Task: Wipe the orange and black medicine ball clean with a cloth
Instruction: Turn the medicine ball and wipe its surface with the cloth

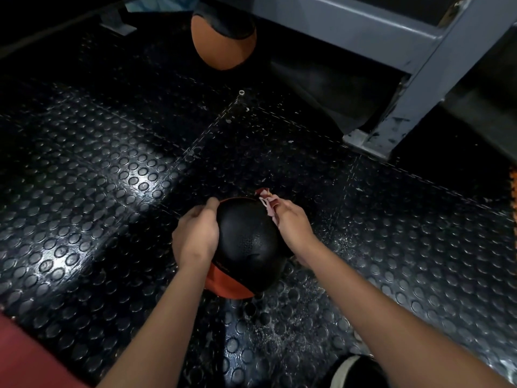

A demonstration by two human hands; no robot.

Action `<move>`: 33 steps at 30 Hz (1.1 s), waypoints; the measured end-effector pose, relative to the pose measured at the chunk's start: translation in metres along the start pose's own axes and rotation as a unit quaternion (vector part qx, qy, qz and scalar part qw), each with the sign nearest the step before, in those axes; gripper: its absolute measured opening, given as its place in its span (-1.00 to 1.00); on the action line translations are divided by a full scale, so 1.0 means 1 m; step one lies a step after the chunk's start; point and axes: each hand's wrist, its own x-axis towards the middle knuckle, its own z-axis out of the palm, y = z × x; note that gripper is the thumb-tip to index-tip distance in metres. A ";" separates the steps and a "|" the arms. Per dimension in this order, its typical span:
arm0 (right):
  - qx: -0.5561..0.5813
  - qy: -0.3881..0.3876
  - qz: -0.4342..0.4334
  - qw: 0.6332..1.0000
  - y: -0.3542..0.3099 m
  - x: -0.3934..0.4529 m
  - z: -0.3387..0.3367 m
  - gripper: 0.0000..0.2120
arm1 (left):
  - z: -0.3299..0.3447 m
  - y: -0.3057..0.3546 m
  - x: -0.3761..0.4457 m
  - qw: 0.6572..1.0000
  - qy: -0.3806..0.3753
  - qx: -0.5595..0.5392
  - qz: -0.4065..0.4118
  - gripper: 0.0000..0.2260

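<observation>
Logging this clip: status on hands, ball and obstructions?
Left hand steadies ball. Right hand presses cloth on it. Nothing in the way.

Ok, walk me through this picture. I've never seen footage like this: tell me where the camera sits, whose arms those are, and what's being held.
There is no machine here. The single picture comes from a wide-angle camera worn on a person's head, looking forward and down, so the two bare arms are the wearer's own. The left hand steadies an orange and black medicine ball resting on a black studded rubber floor. The right hand grips a crumpled reddish cloth against the ball's upper right side. Farther back lies a second orange and black ball, beside a grey metal frame.
</observation>
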 end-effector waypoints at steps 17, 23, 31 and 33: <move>-0.073 0.081 -0.158 0.981 -0.004 -0.024 -0.005 -0.70 | 0.004 0.015 -0.024 0.999 0.007 0.033 0.022 -0.65; -0.130 0.022 -0.201 0.971 0.004 -0.023 -0.001 -0.72 | 0.002 0.014 -0.023 0.999 0.003 0.029 0.016 -0.64; -0.022 0.011 -0.032 0.999 0.015 -0.004 -0.010 -0.68 | 0.004 0.011 -0.020 0.999 0.000 0.033 0.021 -0.65; 0.012 -0.008 0.022 1.000 0.014 -0.006 -0.014 -0.69 | 0.003 0.011 -0.021 0.999 0.003 0.031 0.022 -0.65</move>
